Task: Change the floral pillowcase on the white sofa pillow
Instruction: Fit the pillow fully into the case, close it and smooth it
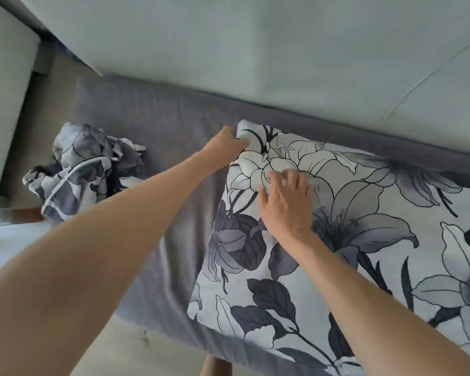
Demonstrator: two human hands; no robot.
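A: Where's the pillow [350,240]?

B: On the gray sofa seat [160,126], w/ a floral pillowcase on it, lilies in gray, black & white. Far edge sits near the pale backrest [255,44].

A: Left hand [225,143]?

B: At the pillow's far-left corner, grip clenched on the case fabric there.

A: Right hand [285,204]?

B: On top of the pillow, just inside that same corner. Fingers spread & bent, tips pressing into the cloth. Can't tell if it's pinching any fabric.

A: Anything else?

B: A second floral case [84,169], crumpled, lies left of the pillow, well apart, at the seat's left end. Beige floor [147,356] shows below the pillow's near edge.
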